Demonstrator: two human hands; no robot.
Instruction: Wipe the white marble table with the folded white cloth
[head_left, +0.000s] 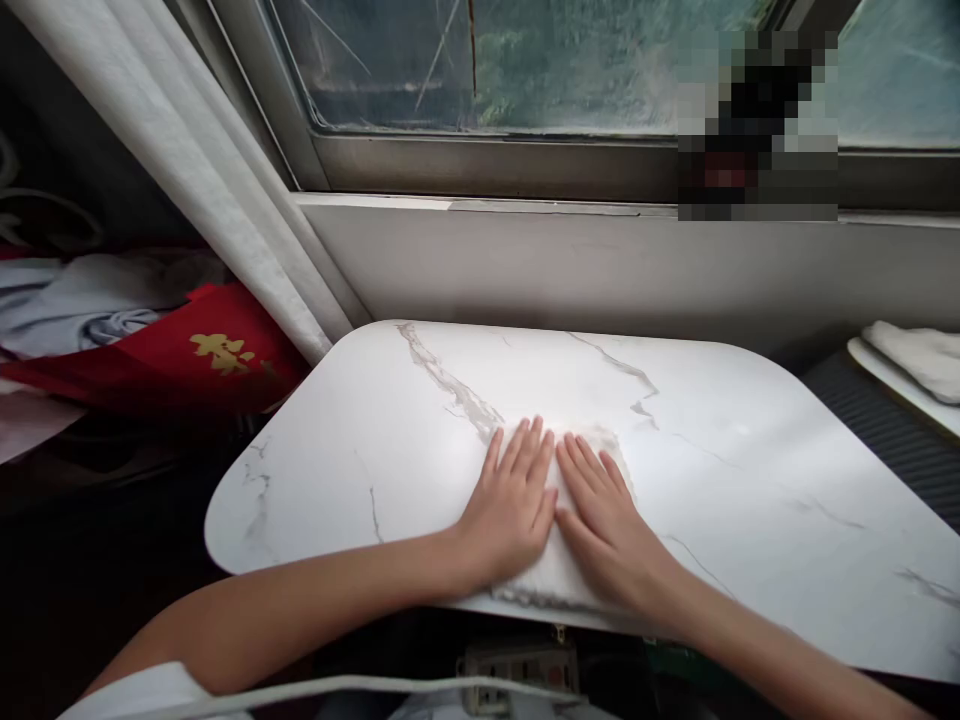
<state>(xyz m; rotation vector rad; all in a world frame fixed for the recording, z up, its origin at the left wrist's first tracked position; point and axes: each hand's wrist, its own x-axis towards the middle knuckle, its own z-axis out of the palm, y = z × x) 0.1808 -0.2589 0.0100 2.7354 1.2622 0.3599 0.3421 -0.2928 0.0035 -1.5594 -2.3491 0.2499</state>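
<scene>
A folded white cloth [559, 575] lies near the front edge of a white marble-patterned tabletop [315, 450]. Pressed flat on the cloth's left part is my left hand [514, 500], its fingers stretched out and pointing away from me. My right hand [604, 520] lies flat on the right part, fingers extended, its thumb close to the left thumb. Neither hand grips the cloth; both rest on top of it. Much of the cloth is hidden under the palms, though its far right corner and fuzzy front edge show.
Behind the table are a low wall [510, 265] and a window. A pale curtain [202, 170] hangs at the left, by a red bag [217, 350] with gold print and heaped clothes. At the right, a white folded fabric [919, 355] sits on a dark ribbed surface [900, 440].
</scene>
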